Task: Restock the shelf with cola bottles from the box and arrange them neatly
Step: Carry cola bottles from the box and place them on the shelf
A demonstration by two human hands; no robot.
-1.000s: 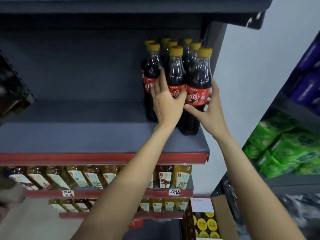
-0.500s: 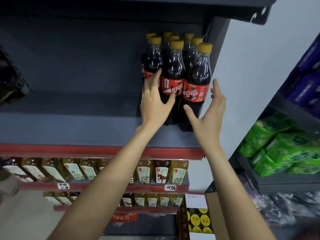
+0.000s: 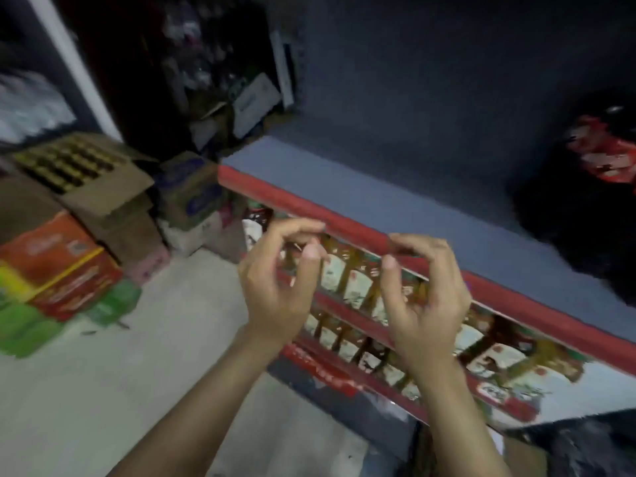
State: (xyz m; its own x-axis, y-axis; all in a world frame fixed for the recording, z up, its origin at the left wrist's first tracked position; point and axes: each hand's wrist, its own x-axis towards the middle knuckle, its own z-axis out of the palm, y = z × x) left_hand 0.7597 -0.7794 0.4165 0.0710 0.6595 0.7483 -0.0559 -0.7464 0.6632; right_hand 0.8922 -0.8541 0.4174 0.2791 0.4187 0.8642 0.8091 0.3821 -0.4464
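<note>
Hovering before the shelf point(image 3: 395, 197), left hand point(image 3: 278, 287) and right hand point(image 3: 423, 301) hold nothing, each grip loosely curled; cola bottles point(image 3: 599, 187) (blurred) stand at the shelf's right end.

Both hands — left hand point(image 3: 278, 287), right hand point(image 3: 423, 304) — loosely curled before the shelf point(image 3: 378, 187).

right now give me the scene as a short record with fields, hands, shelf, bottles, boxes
left hand: raised in front of the shelf edge, fingers loosely curled, holds nothing
right hand: beside the left hand, fingers loosely curled, holds nothing
top shelf: grey board with a red front edge, bare on this stretch
cola bottles: at the shelf's far right, blurred
lower shelves: rows of amber bottles with pale labels
open cardboard box: on stacked cartons at left, yellow caps showing
image: motion-blurred
</note>
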